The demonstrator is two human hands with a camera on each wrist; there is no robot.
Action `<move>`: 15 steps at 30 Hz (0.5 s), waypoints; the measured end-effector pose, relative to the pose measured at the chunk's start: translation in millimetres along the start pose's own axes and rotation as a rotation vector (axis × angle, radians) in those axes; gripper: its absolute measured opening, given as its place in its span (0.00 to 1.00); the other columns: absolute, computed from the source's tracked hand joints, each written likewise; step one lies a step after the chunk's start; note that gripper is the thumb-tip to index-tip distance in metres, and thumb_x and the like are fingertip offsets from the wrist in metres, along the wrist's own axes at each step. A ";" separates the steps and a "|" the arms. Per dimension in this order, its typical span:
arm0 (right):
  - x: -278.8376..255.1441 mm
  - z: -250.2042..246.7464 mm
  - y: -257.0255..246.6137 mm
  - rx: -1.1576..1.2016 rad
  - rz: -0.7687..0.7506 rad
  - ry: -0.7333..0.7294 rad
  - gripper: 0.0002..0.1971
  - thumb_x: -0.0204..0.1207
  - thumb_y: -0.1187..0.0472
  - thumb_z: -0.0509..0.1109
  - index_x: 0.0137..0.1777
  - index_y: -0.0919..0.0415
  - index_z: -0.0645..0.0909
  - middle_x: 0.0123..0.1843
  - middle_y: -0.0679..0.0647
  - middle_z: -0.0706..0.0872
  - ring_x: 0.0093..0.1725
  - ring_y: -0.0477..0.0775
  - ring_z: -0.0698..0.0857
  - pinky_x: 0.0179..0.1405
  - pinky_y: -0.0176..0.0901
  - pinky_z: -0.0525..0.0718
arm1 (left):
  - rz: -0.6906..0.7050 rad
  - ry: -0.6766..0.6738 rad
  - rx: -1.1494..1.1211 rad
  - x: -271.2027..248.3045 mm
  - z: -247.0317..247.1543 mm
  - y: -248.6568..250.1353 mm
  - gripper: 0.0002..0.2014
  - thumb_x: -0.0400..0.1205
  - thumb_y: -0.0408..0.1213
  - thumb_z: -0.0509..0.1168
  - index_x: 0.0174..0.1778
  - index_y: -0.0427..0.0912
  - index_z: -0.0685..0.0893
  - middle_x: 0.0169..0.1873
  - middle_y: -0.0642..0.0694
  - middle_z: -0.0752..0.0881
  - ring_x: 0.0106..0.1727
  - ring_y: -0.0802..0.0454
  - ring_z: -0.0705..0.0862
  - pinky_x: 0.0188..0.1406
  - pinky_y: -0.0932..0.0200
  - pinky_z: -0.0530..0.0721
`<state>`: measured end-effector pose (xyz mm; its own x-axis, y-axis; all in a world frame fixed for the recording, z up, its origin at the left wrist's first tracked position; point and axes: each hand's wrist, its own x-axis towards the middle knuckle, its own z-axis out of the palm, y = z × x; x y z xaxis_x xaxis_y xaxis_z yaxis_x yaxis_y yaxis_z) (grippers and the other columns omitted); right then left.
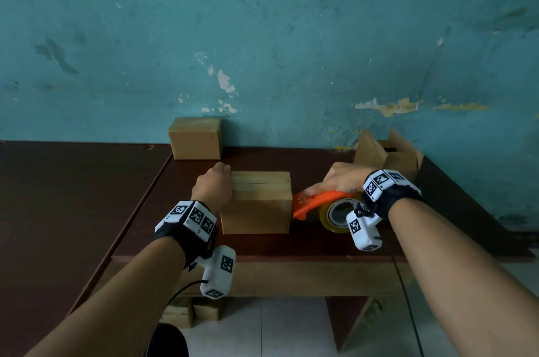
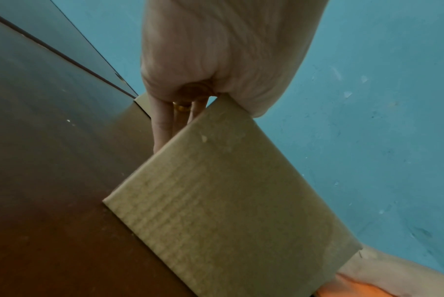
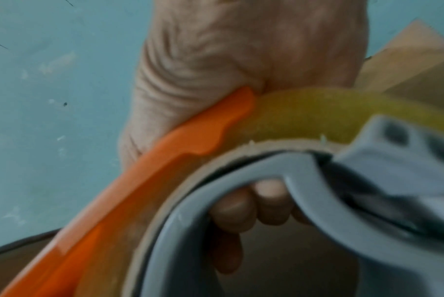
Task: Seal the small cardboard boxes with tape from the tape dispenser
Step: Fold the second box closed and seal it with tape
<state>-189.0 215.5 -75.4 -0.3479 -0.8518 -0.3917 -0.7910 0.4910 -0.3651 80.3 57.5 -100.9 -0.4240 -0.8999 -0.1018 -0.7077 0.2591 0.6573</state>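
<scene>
I see my left hand set on the left end of the small cardboard box in the middle of the dark brown surface. From the left wrist view, the fingers run down the far side of that box while the thumb side lies over its top edge, so this grip is curled around the box's end and steadies it. The box stands flat with its top flaps closed, and a seam line runs along the top.

My right hand wraps the tape dispenser, which sits just to the right of the box. Its orange front end meets the box's right face low down; I cannot tell whether tape is stuck there. The yellowish tape roll rests on the surface beneath the hand. In the right wrist view the fingers curl through the grey core of the dispenser and the palm lies over the orange guard, so that grip is clamped tight on the tool.

A 2nd closed box stands against the teal wall behind my left hand. A 3rd box with its flaps standing up sits at the back right, past my right hand. More cardboard boxes lie on the tiled floor beneath the surface.
</scene>
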 end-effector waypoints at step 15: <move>-55.3 15.0 8.7 0.211 0.142 0.238 0.23 0.81 0.37 0.70 0.41 0.58 0.84 0.35 0.56 0.87 0.35 0.54 0.85 0.41 0.45 0.77 | -0.015 -0.014 -0.059 -1.8 0.1 -1.6 0.18 0.95 0.49 0.47 0.65 0.43 0.78 0.63 0.36 0.83 0.66 0.33 0.81 0.62 0.41 0.77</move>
<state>-169.0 269.6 -69.6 -0.5741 -0.7791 -0.2518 -0.6135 0.6130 -0.4978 82.1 58.7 -101.8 -0.4218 -0.8984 -0.1224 -0.6796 0.2238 0.6986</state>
